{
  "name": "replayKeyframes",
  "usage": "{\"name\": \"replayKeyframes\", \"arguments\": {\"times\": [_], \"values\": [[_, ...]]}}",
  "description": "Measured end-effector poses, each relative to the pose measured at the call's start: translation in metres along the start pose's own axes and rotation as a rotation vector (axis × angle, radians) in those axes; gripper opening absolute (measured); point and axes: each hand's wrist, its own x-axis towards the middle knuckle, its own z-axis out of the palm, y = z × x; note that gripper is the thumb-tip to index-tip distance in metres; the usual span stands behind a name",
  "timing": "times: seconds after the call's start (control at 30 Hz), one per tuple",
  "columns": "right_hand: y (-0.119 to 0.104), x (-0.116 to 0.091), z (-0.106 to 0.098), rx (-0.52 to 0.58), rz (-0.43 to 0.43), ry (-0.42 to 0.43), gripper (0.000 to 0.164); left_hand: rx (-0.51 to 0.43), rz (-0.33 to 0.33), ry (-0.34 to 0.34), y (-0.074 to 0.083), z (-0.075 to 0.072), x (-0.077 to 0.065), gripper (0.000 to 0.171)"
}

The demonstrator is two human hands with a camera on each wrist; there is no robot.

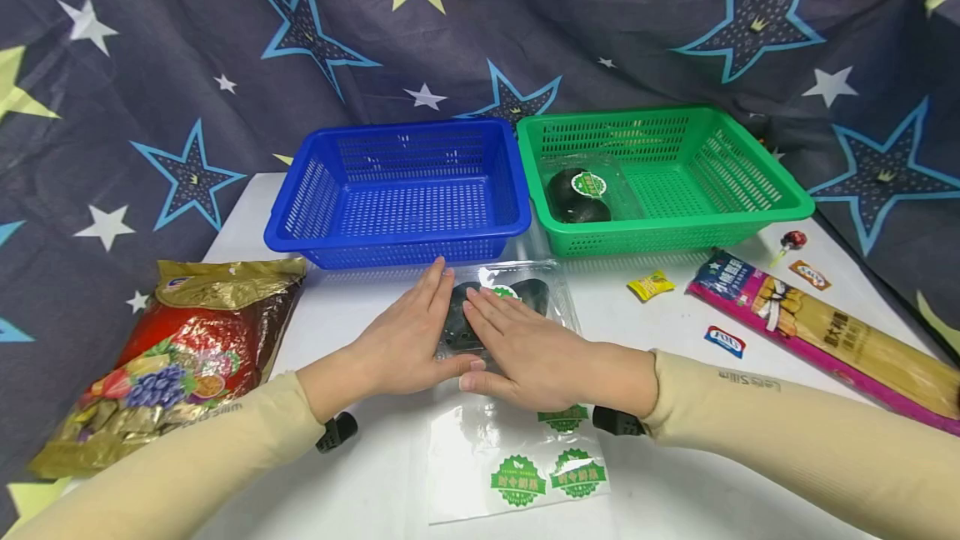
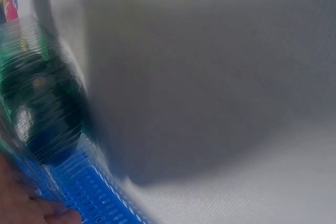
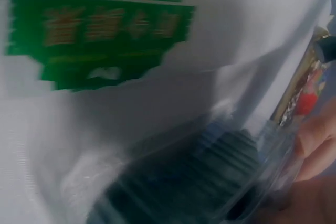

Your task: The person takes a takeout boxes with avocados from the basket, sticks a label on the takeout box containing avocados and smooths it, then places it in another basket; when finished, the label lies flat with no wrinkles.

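Observation:
A clear plastic clamshell box (image 1: 558,294) with dark, egg-shaped fruits that look like avocados (image 1: 534,294) sits on the white table, a round green label on its lid. My left hand (image 1: 405,336) rests along the box's left side, fingers straight. Over the lid lies my right hand (image 1: 536,357), its fingers also extended and partly covering the label. The two thumbs meet at the near edge. Just below the box is a sheet of green stickers (image 1: 457,473). The left wrist view shows a dark fruit (image 2: 44,108) through the ribbed plastic.
Behind the box stand a blue basket (image 1: 397,252) and a green basket (image 1: 675,232); the green one holds another fruit box (image 1: 588,190). A candy bag (image 1: 187,357) lies left. At right are a spaghetti pack (image 1: 825,323), a lollipop (image 1: 792,240) and several wrapped candies (image 1: 651,285).

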Motion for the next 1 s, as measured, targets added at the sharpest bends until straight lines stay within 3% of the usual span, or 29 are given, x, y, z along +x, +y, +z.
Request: {"name": "replayKeyframes", "arguments": {"times": [0.33,0.77,1.0], "values": [[0.019,-0.022,0.000,-0.041,-0.074,0.049,0.081,0.009,-0.006,0.028,0.000,0.002,-0.001,0.111],[0.038,-0.048,0.000,-0.083,-0.069,0.105,0.072,-0.003,-0.016,0.019,0.001,0.001,0.000,0.113],[0.042,-0.051,-0.001,-0.088,-0.085,0.131,0.072,-0.014,-0.020,0.011,0.000,0.001,0.000,0.112]]}}
